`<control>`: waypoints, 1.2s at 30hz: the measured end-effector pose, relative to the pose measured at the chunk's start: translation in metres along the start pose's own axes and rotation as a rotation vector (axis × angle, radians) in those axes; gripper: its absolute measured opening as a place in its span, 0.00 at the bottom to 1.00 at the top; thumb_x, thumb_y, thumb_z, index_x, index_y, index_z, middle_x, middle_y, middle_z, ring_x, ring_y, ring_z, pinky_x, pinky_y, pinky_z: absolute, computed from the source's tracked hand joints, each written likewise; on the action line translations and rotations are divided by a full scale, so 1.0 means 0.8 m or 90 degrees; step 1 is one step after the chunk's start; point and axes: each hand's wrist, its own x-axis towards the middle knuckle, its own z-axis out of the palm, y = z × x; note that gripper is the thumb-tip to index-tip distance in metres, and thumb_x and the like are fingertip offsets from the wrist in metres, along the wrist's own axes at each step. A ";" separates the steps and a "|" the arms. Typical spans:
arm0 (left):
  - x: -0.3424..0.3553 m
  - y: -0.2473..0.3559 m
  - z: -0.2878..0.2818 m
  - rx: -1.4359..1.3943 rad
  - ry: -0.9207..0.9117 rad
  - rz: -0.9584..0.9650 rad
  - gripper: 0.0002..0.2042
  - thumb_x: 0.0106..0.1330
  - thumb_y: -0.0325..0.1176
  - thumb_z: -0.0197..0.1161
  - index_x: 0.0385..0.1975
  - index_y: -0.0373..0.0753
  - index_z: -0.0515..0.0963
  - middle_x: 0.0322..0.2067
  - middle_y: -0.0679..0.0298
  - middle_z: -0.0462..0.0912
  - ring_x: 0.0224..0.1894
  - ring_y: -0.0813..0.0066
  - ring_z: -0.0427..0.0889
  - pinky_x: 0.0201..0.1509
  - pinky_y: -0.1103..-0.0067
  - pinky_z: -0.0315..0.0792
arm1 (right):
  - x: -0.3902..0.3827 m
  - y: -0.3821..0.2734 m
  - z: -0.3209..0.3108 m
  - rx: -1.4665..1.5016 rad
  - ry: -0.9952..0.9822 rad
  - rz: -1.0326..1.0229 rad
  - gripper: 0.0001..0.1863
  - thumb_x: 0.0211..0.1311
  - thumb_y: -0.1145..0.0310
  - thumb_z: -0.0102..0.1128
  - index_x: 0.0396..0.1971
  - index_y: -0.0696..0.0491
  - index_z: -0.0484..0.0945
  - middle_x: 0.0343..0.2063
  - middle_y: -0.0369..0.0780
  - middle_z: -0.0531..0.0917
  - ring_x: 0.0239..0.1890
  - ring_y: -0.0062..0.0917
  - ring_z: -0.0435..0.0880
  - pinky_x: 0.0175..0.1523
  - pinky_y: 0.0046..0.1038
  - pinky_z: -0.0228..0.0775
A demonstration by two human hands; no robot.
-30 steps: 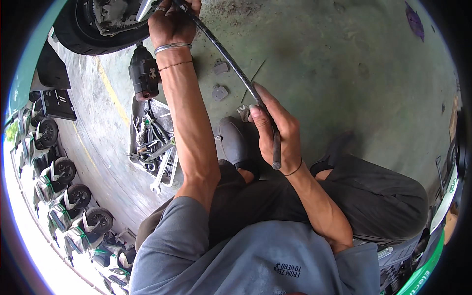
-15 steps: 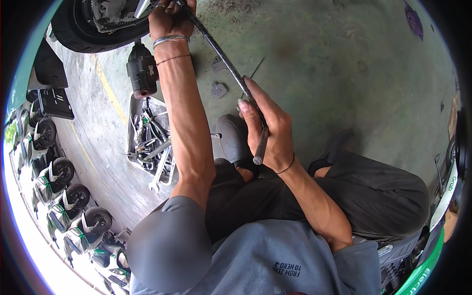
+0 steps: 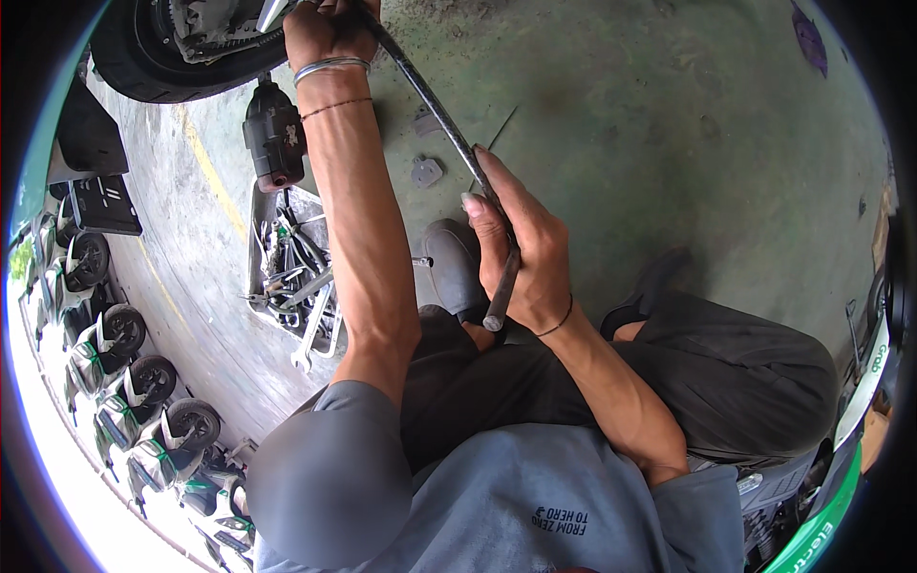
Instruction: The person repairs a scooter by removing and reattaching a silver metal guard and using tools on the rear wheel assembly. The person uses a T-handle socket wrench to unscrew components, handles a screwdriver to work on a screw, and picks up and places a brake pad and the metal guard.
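Since a second ago the right hand has slid a little down the bar toward its near end; the left hand has stayed at the far end by the wheel, and the view has shifted so that hand now sits at the very top edge.

Bar — long, dark metal, runs diagonally from the far left at the wheel to the near right, ending just below the right hand over the person's knee. Right-hand fingers are wrapped tight around the bar's near end, thumb laid along it. Left-hand fingers are curled at the bar's far end; partly cut off by the frame edge, so exactly what they grip can't be told.

Left of the left forearm: a black power tool upright on the floor, and nearer, a tray of wrenches. Small grey plate lies on the floor between the arms. Row of parked scooters along the far left.
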 end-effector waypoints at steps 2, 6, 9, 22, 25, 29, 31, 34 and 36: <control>0.000 -0.001 0.003 0.015 -0.001 0.019 0.07 0.67 0.23 0.54 0.43 0.31 0.73 0.38 0.56 0.81 0.41 0.66 0.82 0.50 0.67 0.80 | 0.003 -0.006 0.001 -0.014 0.004 -0.015 0.19 0.65 0.74 0.57 0.55 0.62 0.72 0.24 0.44 0.80 0.22 0.24 0.78 0.28 0.27 0.70; 0.001 0.008 -0.004 0.037 -0.041 0.030 0.08 0.67 0.24 0.54 0.45 0.32 0.73 0.38 0.56 0.81 0.43 0.65 0.82 0.50 0.67 0.80 | 0.010 -0.024 -0.004 -0.069 -0.012 -0.050 0.20 0.63 0.76 0.57 0.55 0.62 0.72 0.24 0.45 0.80 0.20 0.29 0.76 0.26 0.30 0.68; -0.014 0.002 0.002 -0.019 -0.014 -0.058 0.10 0.71 0.27 0.46 0.45 0.29 0.69 0.36 0.54 0.76 0.35 0.66 0.80 0.39 0.71 0.81 | 0.013 -0.028 -0.006 -0.127 -0.016 -0.083 0.21 0.62 0.77 0.57 0.56 0.62 0.71 0.23 0.45 0.79 0.19 0.32 0.76 0.26 0.32 0.67; -0.012 0.000 0.002 -0.122 -0.076 -0.177 0.12 0.70 0.33 0.43 0.30 0.30 0.68 0.25 0.60 0.69 0.17 0.77 0.63 0.14 0.85 0.58 | 0.028 -0.021 -0.031 -0.197 -0.043 -0.152 0.23 0.59 0.79 0.57 0.56 0.61 0.71 0.19 0.40 0.76 0.17 0.30 0.73 0.26 0.30 0.63; -0.008 0.015 -0.006 -0.140 -0.096 -0.226 0.11 0.70 0.31 0.42 0.31 0.30 0.67 0.23 0.60 0.67 0.17 0.77 0.64 0.13 0.84 0.59 | 0.027 -0.021 -0.028 -0.164 -0.039 -0.140 0.24 0.59 0.78 0.57 0.57 0.61 0.70 0.19 0.40 0.76 0.18 0.31 0.74 0.26 0.31 0.64; -0.035 -0.002 0.013 -0.037 -0.105 -0.198 0.14 0.74 0.37 0.43 0.41 0.30 0.66 0.29 0.55 0.73 0.22 0.75 0.69 0.24 0.81 0.73 | 0.029 -0.030 -0.032 -0.118 -0.052 -0.088 0.25 0.58 0.78 0.57 0.57 0.61 0.69 0.20 0.42 0.76 0.19 0.33 0.75 0.27 0.32 0.66; -0.035 0.000 0.012 0.018 -0.070 -0.136 0.13 0.75 0.37 0.43 0.41 0.30 0.66 0.29 0.55 0.73 0.23 0.74 0.70 0.25 0.81 0.73 | 0.031 -0.034 -0.029 -0.128 -0.071 -0.079 0.26 0.58 0.78 0.57 0.58 0.62 0.68 0.21 0.42 0.77 0.19 0.34 0.75 0.27 0.32 0.66; -0.040 0.000 0.018 0.076 -0.089 -0.109 0.13 0.75 0.35 0.43 0.42 0.29 0.66 0.30 0.54 0.73 0.24 0.73 0.70 0.26 0.81 0.73 | 0.024 -0.039 -0.031 -0.121 -0.078 -0.067 0.27 0.57 0.77 0.58 0.58 0.64 0.67 0.22 0.43 0.77 0.19 0.34 0.75 0.27 0.32 0.67; -0.037 0.004 0.016 0.073 -0.086 -0.113 0.12 0.75 0.34 0.44 0.43 0.29 0.65 0.30 0.54 0.72 0.25 0.73 0.71 0.27 0.81 0.74 | 0.021 -0.036 -0.022 -0.107 -0.083 -0.061 0.27 0.56 0.77 0.59 0.58 0.64 0.67 0.22 0.43 0.77 0.19 0.33 0.75 0.27 0.32 0.67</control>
